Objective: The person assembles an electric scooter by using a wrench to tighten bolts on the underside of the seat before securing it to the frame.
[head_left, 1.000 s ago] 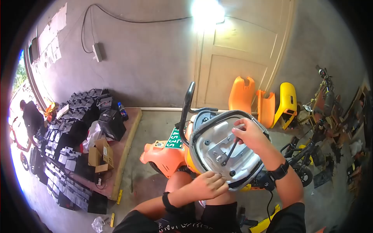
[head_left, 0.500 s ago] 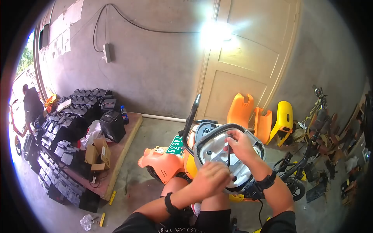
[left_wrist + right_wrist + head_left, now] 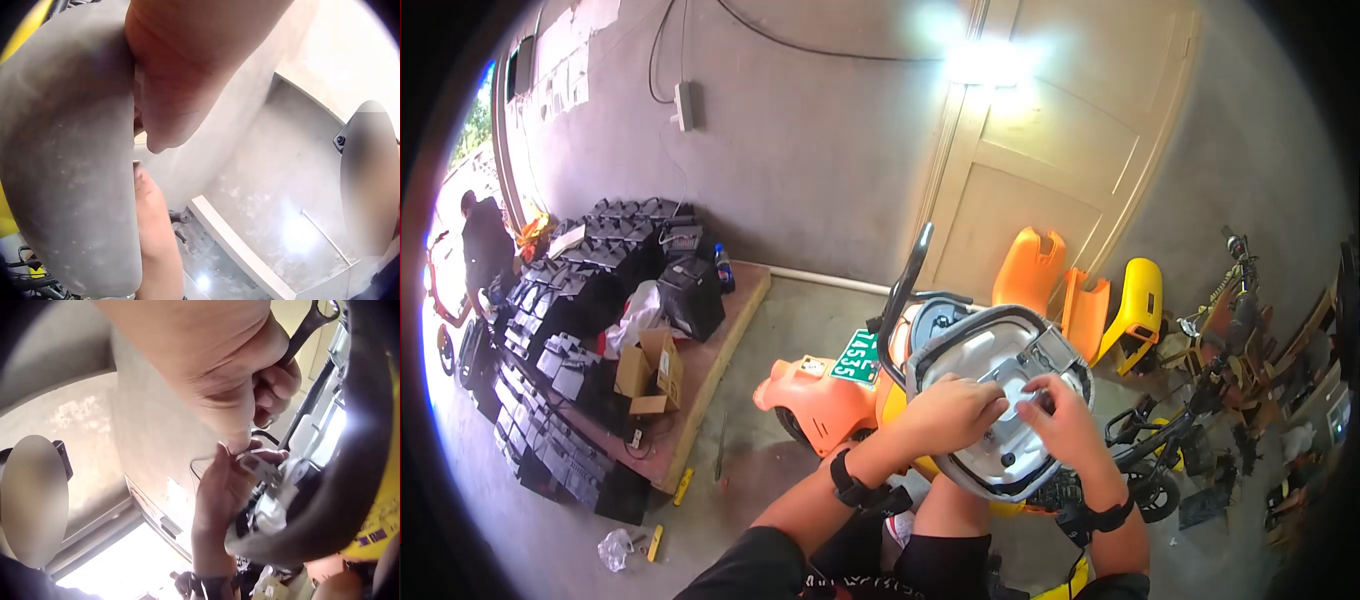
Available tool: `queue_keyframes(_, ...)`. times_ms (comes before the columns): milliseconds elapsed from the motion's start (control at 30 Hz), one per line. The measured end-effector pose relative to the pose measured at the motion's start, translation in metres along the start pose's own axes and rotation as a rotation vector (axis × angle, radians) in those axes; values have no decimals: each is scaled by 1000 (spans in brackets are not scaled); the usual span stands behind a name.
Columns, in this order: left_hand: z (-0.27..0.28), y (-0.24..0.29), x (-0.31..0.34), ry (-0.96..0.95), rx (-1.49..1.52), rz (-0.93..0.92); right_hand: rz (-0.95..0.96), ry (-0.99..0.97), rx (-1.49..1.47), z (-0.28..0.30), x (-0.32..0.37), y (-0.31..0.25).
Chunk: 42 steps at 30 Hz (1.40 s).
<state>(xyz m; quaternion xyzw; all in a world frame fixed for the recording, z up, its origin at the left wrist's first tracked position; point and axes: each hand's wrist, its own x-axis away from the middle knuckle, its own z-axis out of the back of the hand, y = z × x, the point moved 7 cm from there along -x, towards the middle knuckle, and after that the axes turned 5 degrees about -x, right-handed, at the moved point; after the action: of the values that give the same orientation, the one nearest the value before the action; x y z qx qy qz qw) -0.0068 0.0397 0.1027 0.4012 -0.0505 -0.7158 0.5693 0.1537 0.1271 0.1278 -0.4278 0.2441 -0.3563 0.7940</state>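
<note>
A seat [image 3: 980,350] lies underside up before me, its pale inner shell ringed by a dark rim; its grey outside [image 3: 69,156] fills the left of the left wrist view. My left hand [image 3: 955,412] reaches over the shell, its thumb and fingers pinching a small metal bracket [image 3: 262,469] in the right wrist view. Close on its right, my right hand [image 3: 1062,420] curls round a dark ring wrench [image 3: 306,331], ring end pointing away from the palm. The fingertips of both hands nearly meet at the bracket; whether they touch is unclear.
An orange scooter body [image 3: 825,405] stands behind the seat, a black handle [image 3: 905,275] rising beside it. Rows of black batteries [image 3: 565,360] and an open carton [image 3: 650,375] are at left. Orange and yellow panels [image 3: 1140,305] lean by the door; bike parts clutter the right.
My left hand has moved from the seat's near rim up over the shell, beside my right. The wrench, earlier held down against the fitting, is now tucked in my right hand, which has moved lower.
</note>
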Motion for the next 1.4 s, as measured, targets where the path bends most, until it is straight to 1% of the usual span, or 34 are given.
queue_keyframes(33, 1, 2, -2, -50, 47, -5, 64, -73, 270, -10, 10, -8)
queue_keyframes(67, 2, 3, -4, -106, 75, 44, 51, -105, 328, -18, 16, -3)
queue_keyframes(100, 2, 4, -5, -109, 77, 46, 102, -114, 414, -26, 20, 2)
queue_keyframes(167, -1, 3, -6, -171, -26, 22, 251, -90, 553, -39, 23, -1)
queue_keyframes(200, -3, 1, -6, -168, -29, 24, 255, -92, 552, -41, 23, 0)
queue_keyframes(267, -2, 0, -1, -90, 11, -29, 443, -26, 674, -47, 24, -9)
queue_keyframes(300, -1, -1, 0, -83, 2, -20, 456, -32, 670, -49, 24, -7)
queue_keyframes(367, 0, -2, 0, -81, -39, 5, 540, -50, 649, -54, 23, -5)
queue_keyframes(433, 2, -2, 0, -69, -31, 19, 575, -66, 663, -58, 27, -14)
queue_keyframes(500, 1, -1, 0, -79, -19, -1, 492, -60, 646, -57, 27, -10)
queue_keyframes(533, 3, 2, 1, -84, -65, 19, 438, -107, 644, -57, 27, -9)
queue_keyframes(667, 2, 3, 1, -73, -41, -5, 465, -130, 635, -51, 29, -12)
queue_keyframes(733, 2, 2, 2, -60, -39, 9, 554, -172, 544, -50, 29, -19)
queue_keyframes(767, 1, 1, 2, -60, -39, 9, 554, -171, 544, -51, 30, -23)
queue_keyframes(833, 0, 0, 1, -71, -55, 4, 470, -142, 558, -52, 31, -27)
queue_keyframes(933, -1, 0, 1, -63, -72, 12, 435, -77, 639, -57, 25, -12)
queue_keyframes(1067, 3, 1, 3, -77, -75, 27, 498, -87, 578, -56, 24, -13)
queue_keyframes(1133, 1, 0, 4, -88, -57, 4, 514, -154, 507, -55, 27, -18)
queue_keyframes(1167, 1, 1, 5, -85, -59, 3, 518, -153, 509, -53, 25, -18)
queue_keyframes(1233, 2, 0, 5, -57, -75, 29, 621, -229, 501, -53, 29, -20)
queue_keyframes(1367, 4, 3, 4, -94, -46, 15, 568, -251, 500, -54, 33, -17)
queue_keyframes(1400, 2, 2, 4, -102, -62, 22, 559, -185, 457, -53, 34, -22)
